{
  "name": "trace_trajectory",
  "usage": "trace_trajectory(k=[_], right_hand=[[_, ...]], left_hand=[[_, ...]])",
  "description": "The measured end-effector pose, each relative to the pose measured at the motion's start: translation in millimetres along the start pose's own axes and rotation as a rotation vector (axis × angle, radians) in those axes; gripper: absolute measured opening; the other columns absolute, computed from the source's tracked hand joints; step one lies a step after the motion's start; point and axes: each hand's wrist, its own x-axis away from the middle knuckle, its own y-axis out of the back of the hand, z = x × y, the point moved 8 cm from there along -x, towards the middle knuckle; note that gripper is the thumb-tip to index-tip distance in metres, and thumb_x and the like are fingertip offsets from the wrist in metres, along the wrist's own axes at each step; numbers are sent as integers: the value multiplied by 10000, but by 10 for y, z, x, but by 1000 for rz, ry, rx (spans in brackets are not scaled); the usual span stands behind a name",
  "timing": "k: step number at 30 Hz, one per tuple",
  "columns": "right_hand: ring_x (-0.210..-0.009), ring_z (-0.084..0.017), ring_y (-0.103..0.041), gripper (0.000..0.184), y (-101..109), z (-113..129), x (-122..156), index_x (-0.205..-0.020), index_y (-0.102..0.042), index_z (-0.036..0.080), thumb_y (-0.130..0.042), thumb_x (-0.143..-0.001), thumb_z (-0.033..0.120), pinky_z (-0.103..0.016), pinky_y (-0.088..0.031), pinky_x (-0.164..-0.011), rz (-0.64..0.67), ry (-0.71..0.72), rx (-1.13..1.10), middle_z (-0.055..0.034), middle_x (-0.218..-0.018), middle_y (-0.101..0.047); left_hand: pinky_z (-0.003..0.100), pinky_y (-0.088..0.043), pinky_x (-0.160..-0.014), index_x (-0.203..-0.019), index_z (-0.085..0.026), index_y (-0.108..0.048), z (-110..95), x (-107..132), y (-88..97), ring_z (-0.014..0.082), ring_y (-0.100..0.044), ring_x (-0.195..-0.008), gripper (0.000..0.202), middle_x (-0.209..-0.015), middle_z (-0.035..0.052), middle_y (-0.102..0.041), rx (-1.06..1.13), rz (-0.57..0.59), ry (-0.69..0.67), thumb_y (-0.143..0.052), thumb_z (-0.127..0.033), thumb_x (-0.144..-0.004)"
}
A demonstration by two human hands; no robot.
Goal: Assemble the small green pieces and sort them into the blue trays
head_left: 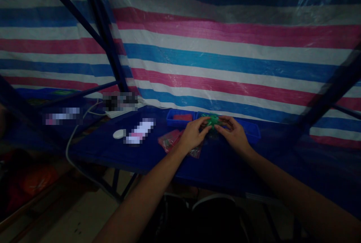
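Observation:
Above the back part of the blue table, both hands meet at a green, shiny, see-through plastic thing (213,120); its exact kind is too dim to make out. My left hand (194,133) pinches it from the left between thumb and fingers. From the right, my right hand (235,134) grips it with bent fingers and thumb. Partly under my left hand lie small clear bags with pink in them (168,140). Behind the hands stand a blue tray with pink pieces (180,117) and another blue tray (252,131), whose contents my right hand partly hides.
On the blue table (220,164), a white round object (119,134) lies at the left beside a blurred-out rectangle (140,131). A white power strip (124,111) and cable are farther back. Blue metal posts (113,58) and a striped sheet (225,58) close off the back.

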Motion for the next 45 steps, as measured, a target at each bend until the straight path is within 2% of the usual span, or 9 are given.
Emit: trace_trajectory(k=[5, 10, 13, 17, 25, 30, 35, 39, 45], right_hand=[[-927, -243, -738, 416, -37, -93, 2, -1013, -682, 217, -845, -744, 489, -366, -615, -815, 48, -74, 10, -67, -1015, -760], [-811, -213, -733, 417, 80, -138, -23, -974, -656, 216, -834, -751, 521, -321, -603, -704, -52, -60, 36, -46, -918, -747], [-890, -224, -737, 415, -2, -93, 9, -998, -668, 224, -853, -742, 493, -346, -609, -793, 17, -82, -34, -47, -950, -752], [-907, -219, -736, 356, -157, 2, 67, -1005, -700, 229, -829, -782, 474, -387, -609, -882, 121, -125, -121, -55, -997, -754], [-958, -213, -691, 531, 66, 72, 5, -1208, -629, 254, -841, -768, 463, -322, -617, -739, -80, 50, 1, -67, -1109, -694], [-1007, -229, -705, 475, -62, 51, 16, -1181, -673, 251, -833, -777, 443, -353, -617, -832, 66, 1, -14, -79, -1181, -720], [-748, -169, -708, 505, -76, -29, 3, -1207, -645, 245, -836, -778, 429, -334, -612, -735, 53, -48, -123, -57, -1058, -750], [-870, -209, -730, 415, 28, -110, -14, -1092, -673, 233, -837, -767, 431, -364, -605, -826, -13, -65, -111, -61, -1065, -755], [-1145, -243, -668, 175, -23, 1, 1, -952, -752, 244, -767, -801, 329, -430, -493, -1075, 115, 62, -19, -55, -1153, -729]], left_hand=[[381, -545, -993, -1335, -218, -601, -50, 18, 23, 206, -671, -1091, 347, -1201, 78, -697, -46, -26, -49, -591, -283, -995], [415, -512, -1059, -1305, -213, -637, -110, 36, -18, 230, -620, -1166, 364, -1224, 100, -645, -156, 9, -126, -597, -389, -989], [407, -542, -1009, -1279, -186, -648, -110, 41, -109, 242, -644, -1101, 431, -1182, 107, -664, -186, 95, -136, -654, -456, -943], [384, -553, -987, -1229, -163, -661, -62, 30, -119, 229, -667, -1082, 294, -1155, 105, -699, -209, 102, -117, -545, -325, -1013], [418, -512, -1093, -1349, -169, -604, -18, 25, -43, 239, -648, -1230, 355, -1326, 120, -682, -218, -4, -89, -498, -290, -1033], [422, -491, -1126, -1435, -228, -536, -142, 33, -59, 229, -609, -1302, 403, -1431, 86, -623, -120, 52, -111, -474, -301, -1044], [399, -565, -969, -1485, -227, -467, -45, 33, -4, 233, -710, -1069, 496, -1241, 91, -718, -117, 0, 15, -548, -360, -1015], [329, -582, -784, -1495, -219, -464, -12, 35, 9, 191, -725, -796, 507, -929, 42, -764, -80, 18, 81, -515, -413, -1029], [360, -550, -957, -1200, -208, -701, -209, 18, 22, 215, -701, -1074, 315, -1184, 86, -743, 8, 2, -69, -484, -371, -1042]])
